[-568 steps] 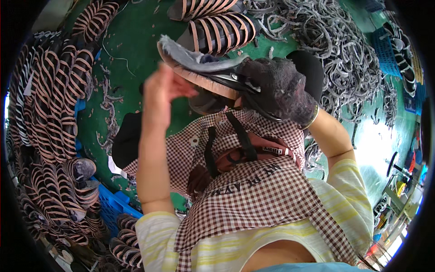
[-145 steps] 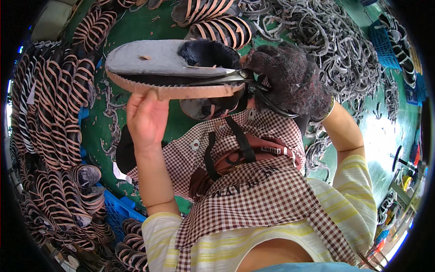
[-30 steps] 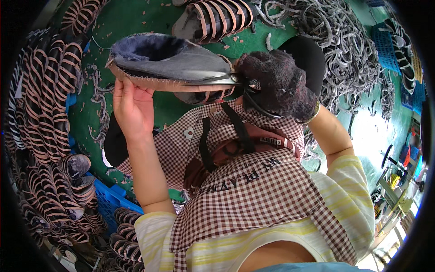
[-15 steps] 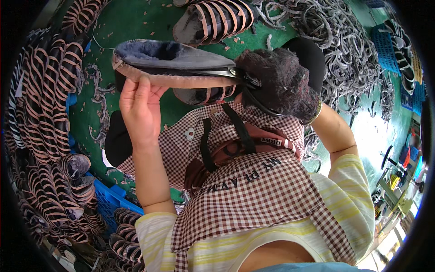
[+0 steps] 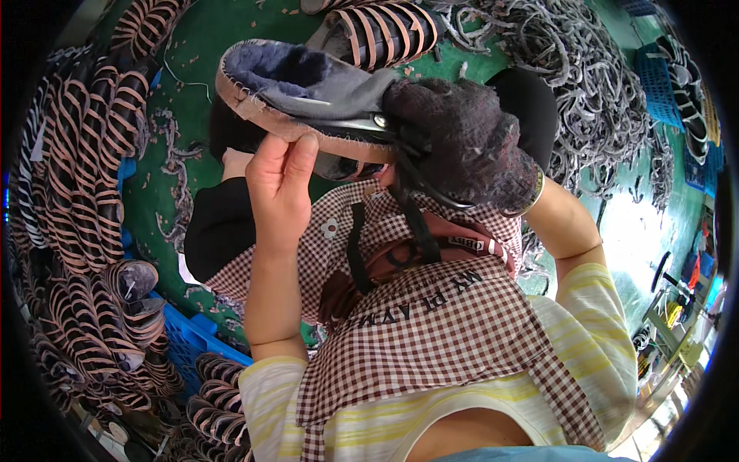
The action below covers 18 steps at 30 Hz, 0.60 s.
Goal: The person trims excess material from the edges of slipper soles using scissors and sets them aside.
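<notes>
Shoe (image 5: 350, 85) held up at 11 o'clock in the view: grey upper, dark blue fluffy lining, tan band (image 5: 339, 145) along its near edge. L hand (image 5: 279, 189), bare, pinches the tan band from below, thumb & fingers closed on it. R hand (image 5: 466, 142), in a dark fuzzy glove (image 5: 500, 146), is wrapped round scissors (image 5: 379, 121); blades run btwn upper & band, can't tell how far spread. Glove hides most of the handles.

Around: strapped shoe (image 5: 382, 35) on green floor (image 5: 231, 23) at 12; another shoe (image 5: 336, 166), mostly covered, peeks out btwn the held one & apron (image 5: 431, 331). Big strip heap (image 5: 577, 100) at 2, R knee (image 5: 533, 100) near it, partly behind glove; blue crate (image 5: 657, 96) beyond. Shoe stacks (image 5: 88, 192) fill 9, w/ grey scraps (image 5: 182, 196) beside. Blue basket (image 5: 192, 339) at 8, shoes either side.
</notes>
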Tool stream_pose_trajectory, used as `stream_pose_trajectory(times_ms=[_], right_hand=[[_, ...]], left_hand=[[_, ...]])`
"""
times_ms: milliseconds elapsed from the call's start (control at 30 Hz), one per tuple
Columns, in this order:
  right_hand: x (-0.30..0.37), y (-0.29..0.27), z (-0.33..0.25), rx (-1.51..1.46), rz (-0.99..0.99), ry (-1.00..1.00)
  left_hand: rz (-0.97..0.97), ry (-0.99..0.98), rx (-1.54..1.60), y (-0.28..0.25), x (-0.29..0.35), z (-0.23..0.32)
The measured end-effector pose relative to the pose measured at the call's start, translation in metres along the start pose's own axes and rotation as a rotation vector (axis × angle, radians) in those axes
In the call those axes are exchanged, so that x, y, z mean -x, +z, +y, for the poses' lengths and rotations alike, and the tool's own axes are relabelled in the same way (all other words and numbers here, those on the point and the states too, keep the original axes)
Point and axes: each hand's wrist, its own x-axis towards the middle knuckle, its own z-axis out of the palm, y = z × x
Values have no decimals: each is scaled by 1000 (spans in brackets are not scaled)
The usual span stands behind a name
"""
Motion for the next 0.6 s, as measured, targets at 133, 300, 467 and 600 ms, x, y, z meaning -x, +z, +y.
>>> stream_pose_trajectory(times_ms=[133,300,467,600], right_hand=[[7,1,7,-173,-86,73],[1,0,-3,-61,7,12],[8,-6,15,-169,-136,91],[1,-10,31,9,-74,80]], left_hand=[[79,-16,88,5,1,2],[9,-11,-234,16,-4,11],[-46,-14,-174,8,2,9],[-9,-33,-26,6,3,4]])
